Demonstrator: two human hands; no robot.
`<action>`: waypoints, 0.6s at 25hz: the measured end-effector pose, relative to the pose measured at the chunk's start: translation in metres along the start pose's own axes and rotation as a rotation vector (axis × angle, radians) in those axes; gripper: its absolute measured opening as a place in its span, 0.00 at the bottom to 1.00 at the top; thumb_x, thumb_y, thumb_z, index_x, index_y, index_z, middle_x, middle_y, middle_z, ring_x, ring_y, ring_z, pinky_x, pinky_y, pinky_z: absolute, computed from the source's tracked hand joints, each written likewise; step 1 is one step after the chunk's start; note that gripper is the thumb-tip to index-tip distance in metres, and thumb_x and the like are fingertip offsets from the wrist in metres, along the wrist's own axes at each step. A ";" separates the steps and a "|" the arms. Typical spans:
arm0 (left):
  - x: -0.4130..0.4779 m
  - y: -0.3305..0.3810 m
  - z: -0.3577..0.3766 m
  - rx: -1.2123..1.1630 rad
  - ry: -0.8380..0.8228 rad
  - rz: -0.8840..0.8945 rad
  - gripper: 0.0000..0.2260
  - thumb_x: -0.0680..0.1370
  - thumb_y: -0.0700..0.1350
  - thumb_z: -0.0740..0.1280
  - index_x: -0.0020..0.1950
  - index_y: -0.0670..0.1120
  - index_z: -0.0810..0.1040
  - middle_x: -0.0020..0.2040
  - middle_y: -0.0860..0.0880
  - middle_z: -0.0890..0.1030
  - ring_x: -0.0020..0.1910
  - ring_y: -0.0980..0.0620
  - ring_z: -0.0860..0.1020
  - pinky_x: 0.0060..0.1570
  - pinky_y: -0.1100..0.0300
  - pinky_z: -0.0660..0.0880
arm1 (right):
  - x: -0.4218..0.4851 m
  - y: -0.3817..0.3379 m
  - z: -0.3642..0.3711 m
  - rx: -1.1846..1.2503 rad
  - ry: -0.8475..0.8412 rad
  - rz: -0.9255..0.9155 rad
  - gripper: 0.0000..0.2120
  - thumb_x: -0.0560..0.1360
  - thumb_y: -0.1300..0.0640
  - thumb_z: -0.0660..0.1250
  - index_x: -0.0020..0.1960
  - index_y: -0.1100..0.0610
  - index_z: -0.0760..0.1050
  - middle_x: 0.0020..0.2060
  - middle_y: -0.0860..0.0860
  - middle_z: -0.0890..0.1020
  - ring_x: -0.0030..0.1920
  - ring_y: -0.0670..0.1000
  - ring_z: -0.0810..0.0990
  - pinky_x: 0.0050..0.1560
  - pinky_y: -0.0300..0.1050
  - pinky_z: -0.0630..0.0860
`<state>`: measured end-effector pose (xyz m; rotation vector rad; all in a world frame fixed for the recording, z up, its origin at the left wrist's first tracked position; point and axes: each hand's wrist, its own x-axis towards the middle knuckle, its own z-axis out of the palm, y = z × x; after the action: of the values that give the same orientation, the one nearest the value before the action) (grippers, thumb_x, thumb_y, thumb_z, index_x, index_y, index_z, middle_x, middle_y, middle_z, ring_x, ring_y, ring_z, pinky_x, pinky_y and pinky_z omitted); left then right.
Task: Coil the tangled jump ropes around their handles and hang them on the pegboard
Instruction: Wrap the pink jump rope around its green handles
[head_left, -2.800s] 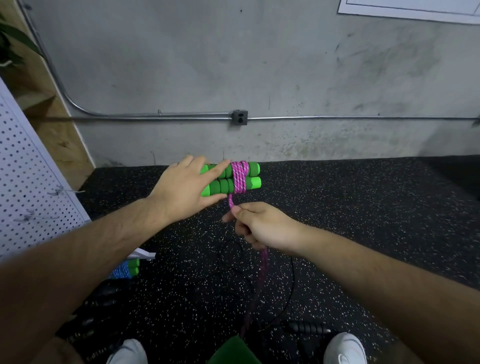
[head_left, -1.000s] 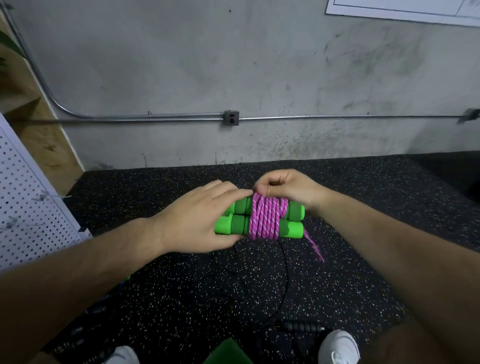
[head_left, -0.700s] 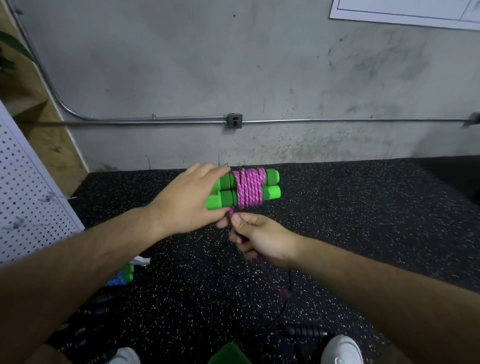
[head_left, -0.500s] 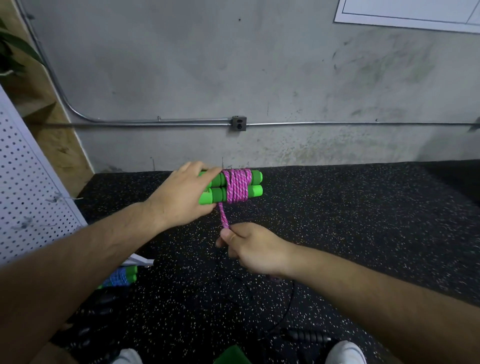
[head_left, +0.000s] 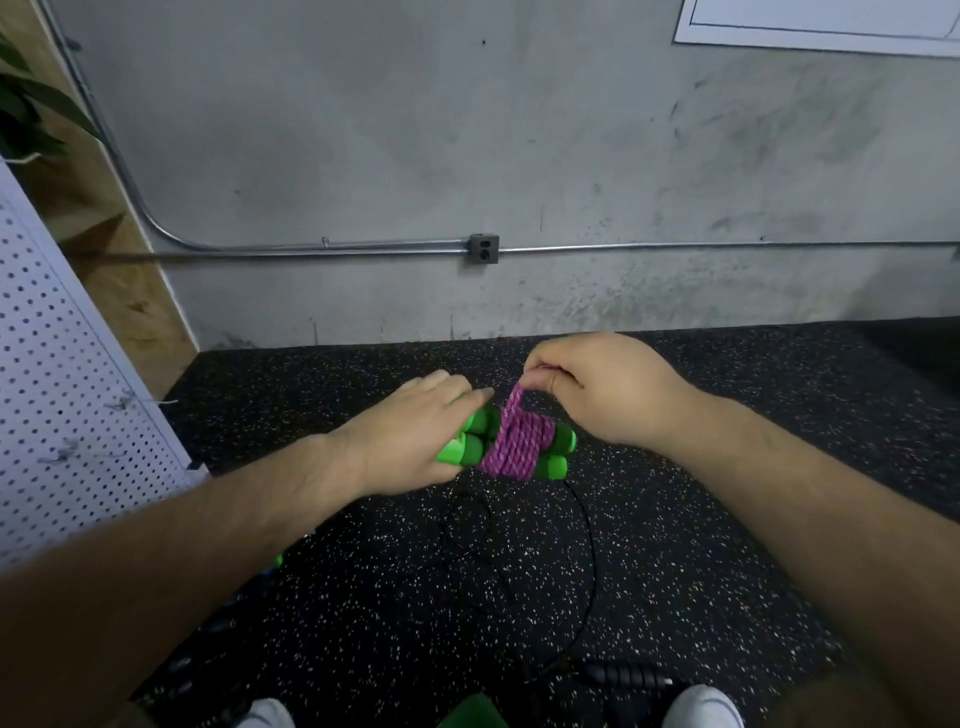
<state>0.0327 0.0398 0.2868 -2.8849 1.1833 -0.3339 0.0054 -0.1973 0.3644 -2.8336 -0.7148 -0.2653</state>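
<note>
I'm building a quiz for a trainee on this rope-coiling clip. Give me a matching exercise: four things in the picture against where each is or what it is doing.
Things
1. left hand
2. right hand
3. black jump rope
4. pegboard

States
A. lies loose on the speckled floor
B. pinches the pink rope above its coil
C. stands at the left edge of the view
D. grips the green handles

Pairs: 1-D, 2-B, 3-A, 4-C
</note>
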 end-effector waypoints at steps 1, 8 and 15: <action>0.000 0.009 -0.003 -0.043 0.014 0.032 0.39 0.75 0.53 0.73 0.80 0.44 0.58 0.65 0.50 0.70 0.62 0.55 0.66 0.71 0.54 0.66 | 0.006 0.009 0.003 0.010 -0.006 -0.005 0.10 0.81 0.46 0.62 0.53 0.47 0.81 0.43 0.40 0.81 0.40 0.42 0.75 0.41 0.42 0.74; -0.005 0.042 -0.035 -0.661 0.274 -0.117 0.38 0.71 0.58 0.76 0.75 0.56 0.61 0.65 0.55 0.73 0.63 0.59 0.73 0.66 0.62 0.69 | 0.003 0.025 0.025 0.767 -0.191 0.253 0.12 0.80 0.68 0.62 0.47 0.52 0.73 0.37 0.43 0.76 0.36 0.38 0.73 0.38 0.23 0.68; 0.010 0.013 -0.022 -1.036 0.461 -0.517 0.26 0.73 0.60 0.74 0.66 0.67 0.65 0.56 0.55 0.81 0.51 0.61 0.81 0.54 0.59 0.76 | 0.012 -0.045 0.068 0.424 0.265 0.025 0.07 0.81 0.59 0.63 0.45 0.58 0.77 0.36 0.50 0.79 0.37 0.50 0.74 0.39 0.45 0.66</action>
<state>0.0261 0.0249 0.3094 -4.2183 0.7032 -0.5311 0.0021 -0.1364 0.3088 -2.3486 -0.5956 -0.4194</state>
